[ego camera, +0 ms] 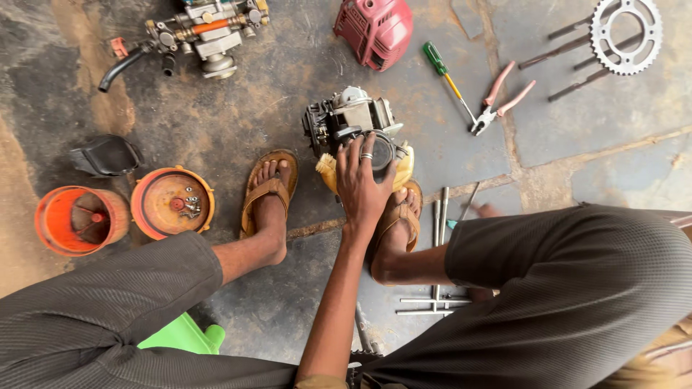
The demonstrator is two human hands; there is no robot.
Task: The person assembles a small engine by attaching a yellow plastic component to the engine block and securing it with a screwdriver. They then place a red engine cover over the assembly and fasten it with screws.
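My left hand, with a ring on one finger, lies palm down on a small grey and black engine standing on the stone floor between my sandalled feet. Its fingers spread over the engine's round black end, and a yellow part shows beneath. Only a small bit of my right hand peeks out past my right thigh, near some metal rods. Whether it holds anything is hidden.
A red engine cover, a green-handled screwdriver and pink-handled pliers lie beyond the engine. A sprocket on long bolts is far right. A pump assembly, a black cover and two orange round housings lie left.
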